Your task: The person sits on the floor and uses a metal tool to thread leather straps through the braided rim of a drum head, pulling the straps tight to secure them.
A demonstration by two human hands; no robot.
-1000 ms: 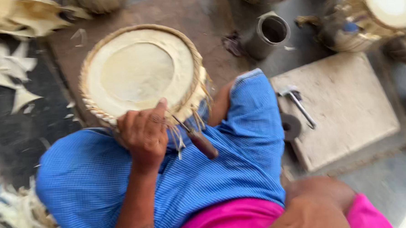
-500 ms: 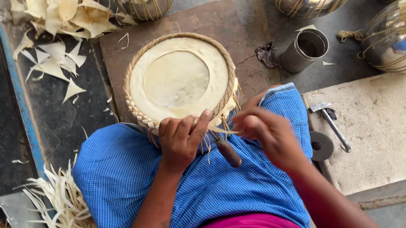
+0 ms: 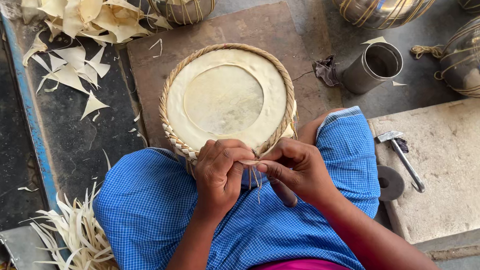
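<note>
Left hand (image 3: 220, 171), right hand (image 3: 298, 167) pinch strip (image 3: 250, 162) at drum (image 3: 225, 98) rim

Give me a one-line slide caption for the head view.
Both hands, left hand and right hand, pinch a thin strip at the braided rim of a drum head held against a blue checked cloth.

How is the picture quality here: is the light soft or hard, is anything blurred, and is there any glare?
Head view: soft, even daylight with only faint shadows; the drum and both hands, left hand and right hand, are sharp, no motion blur; bright glare shows on the shiny metal pots at the top right edge; the metal cylinder looks dark inside; straight edges bend slightly near the corners.
</note>
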